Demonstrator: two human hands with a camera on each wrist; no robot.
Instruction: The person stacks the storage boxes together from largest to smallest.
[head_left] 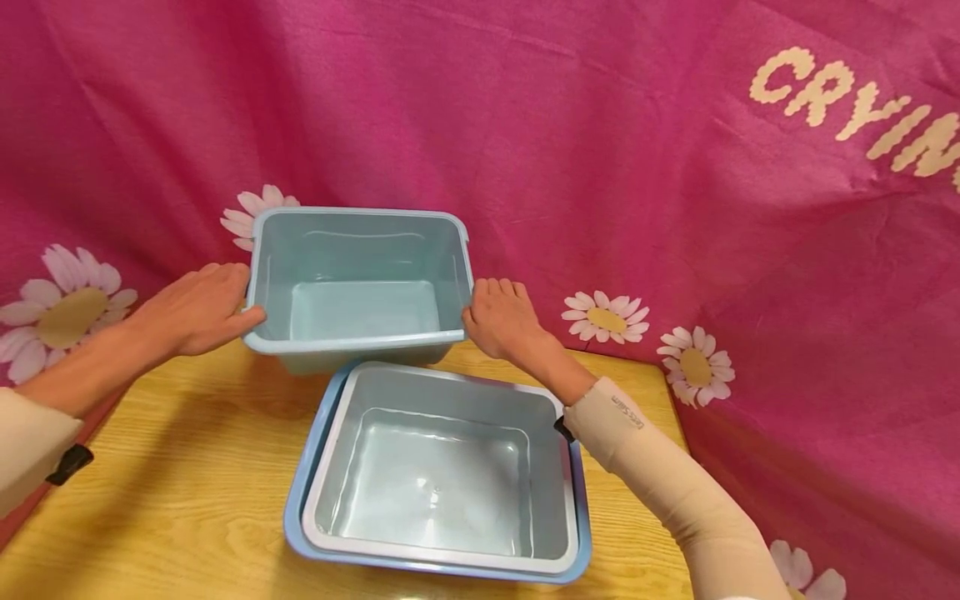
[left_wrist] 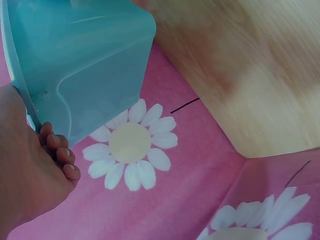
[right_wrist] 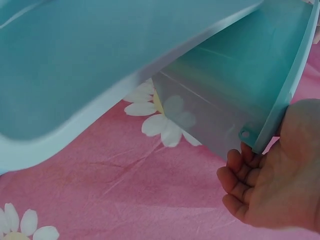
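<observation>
A light teal plastic bin [head_left: 352, 344] is gripped at its two short sides, beyond a pair of nested tubs. My left hand [head_left: 206, 310] holds the left rim, thumb over the top edge; in the left wrist view its fingers [left_wrist: 63, 155] curl beneath the rim. On the opposite side my right hand [head_left: 502, 318] grips the right rim, and the right wrist view shows those fingers [right_wrist: 235, 177] curled under it. Nearer to me, a grey tub [head_left: 442, 556] sits inside a larger blue tub [head_left: 295, 508]. The teal bin's near wall partly hides behind these tubs.
The tubs stand on a wood-grain table [head_left: 187, 467]. A pink cloth [head_left: 555, 167] with white daisies and pale lettering hangs behind the table and along its right side. The table's right edge lies close to the nested tubs.
</observation>
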